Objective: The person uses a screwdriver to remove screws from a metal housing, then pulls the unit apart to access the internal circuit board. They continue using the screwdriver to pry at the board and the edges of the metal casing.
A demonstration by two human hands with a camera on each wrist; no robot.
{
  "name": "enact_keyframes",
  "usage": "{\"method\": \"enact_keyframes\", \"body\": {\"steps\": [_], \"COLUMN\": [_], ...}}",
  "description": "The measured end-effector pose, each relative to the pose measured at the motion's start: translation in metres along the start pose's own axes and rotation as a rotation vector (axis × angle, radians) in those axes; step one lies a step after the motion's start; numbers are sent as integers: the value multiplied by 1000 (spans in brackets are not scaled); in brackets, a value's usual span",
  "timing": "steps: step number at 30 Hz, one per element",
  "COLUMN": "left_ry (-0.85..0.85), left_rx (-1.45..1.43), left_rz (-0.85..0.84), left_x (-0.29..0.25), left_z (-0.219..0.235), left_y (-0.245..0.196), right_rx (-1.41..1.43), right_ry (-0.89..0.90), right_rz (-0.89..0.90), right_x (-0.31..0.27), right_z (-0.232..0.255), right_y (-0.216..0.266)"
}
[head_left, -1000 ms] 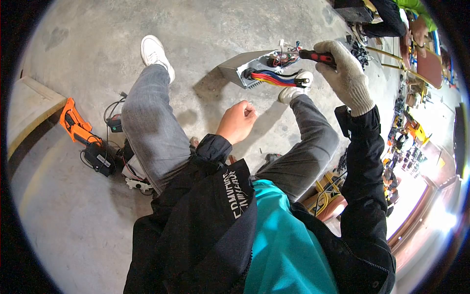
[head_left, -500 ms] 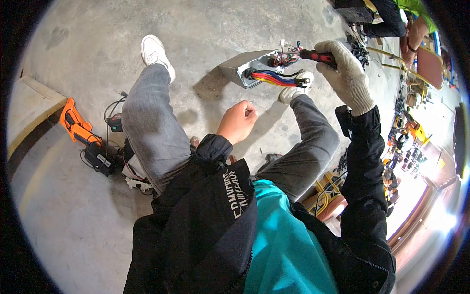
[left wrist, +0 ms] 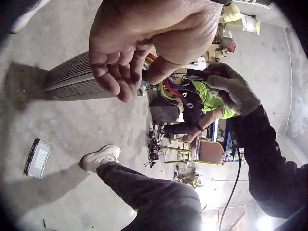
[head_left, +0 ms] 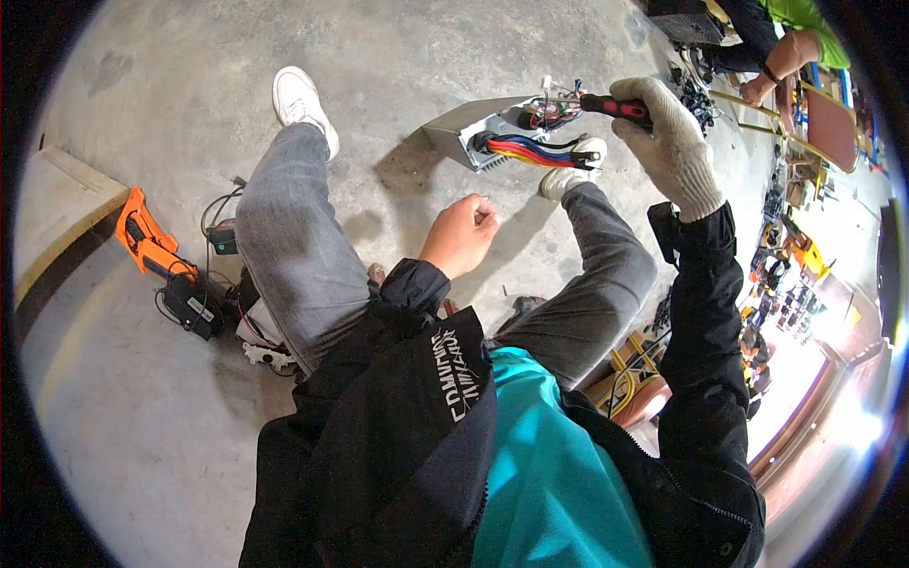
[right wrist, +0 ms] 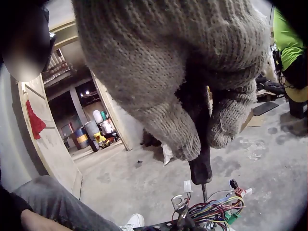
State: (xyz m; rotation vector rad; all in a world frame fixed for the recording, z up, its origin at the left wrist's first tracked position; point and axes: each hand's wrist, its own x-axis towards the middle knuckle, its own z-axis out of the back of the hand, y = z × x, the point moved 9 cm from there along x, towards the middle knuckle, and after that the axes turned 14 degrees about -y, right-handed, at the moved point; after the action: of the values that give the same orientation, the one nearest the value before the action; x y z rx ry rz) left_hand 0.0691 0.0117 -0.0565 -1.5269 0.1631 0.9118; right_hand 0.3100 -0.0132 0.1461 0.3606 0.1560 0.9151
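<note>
My right hand [head_left: 670, 151], in a knitted glove, grips the black and red handle of a screwdriver [head_left: 615, 109]. In the right wrist view, its shaft [right wrist: 204, 192] points down at a bundle of thin wires with small connectors [right wrist: 211, 211]. Those wires come from the end of a grey finned metal box [head_left: 459, 128] on the floor. Thick red, yellow, blue and black cables [head_left: 535, 151] curve out of the same end. Bare and loosely curled, my left hand [head_left: 459, 235] hangs in front of the box, with nothing showing between its fingers in the left wrist view.
An orange tool [head_left: 147, 237] and a black power adapter [head_left: 194, 308] lie on the left floor. A flat metal plate [left wrist: 37, 159] lies near my shoe. At the right are a chair [head_left: 831, 128], tangled black cables and a person in a green top [head_left: 800, 19].
Both my hands, the screwdriver and the box stay almost still. At the upper right, the other person's arm has shifted left toward the chair.
</note>
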Motion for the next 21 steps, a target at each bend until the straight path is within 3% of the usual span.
{"method": "enact_keyframes", "body": {"steps": [21], "left_ry": [-6], "left_rx": [-8], "left_rz": [-34], "left_x": [-2], "left_z": [1], "left_y": [-7], "right_rx": [-51], "right_ry": [-52], "right_rz": [-11], "right_x": [3], "right_z": [-4], "right_y": [-1]}}
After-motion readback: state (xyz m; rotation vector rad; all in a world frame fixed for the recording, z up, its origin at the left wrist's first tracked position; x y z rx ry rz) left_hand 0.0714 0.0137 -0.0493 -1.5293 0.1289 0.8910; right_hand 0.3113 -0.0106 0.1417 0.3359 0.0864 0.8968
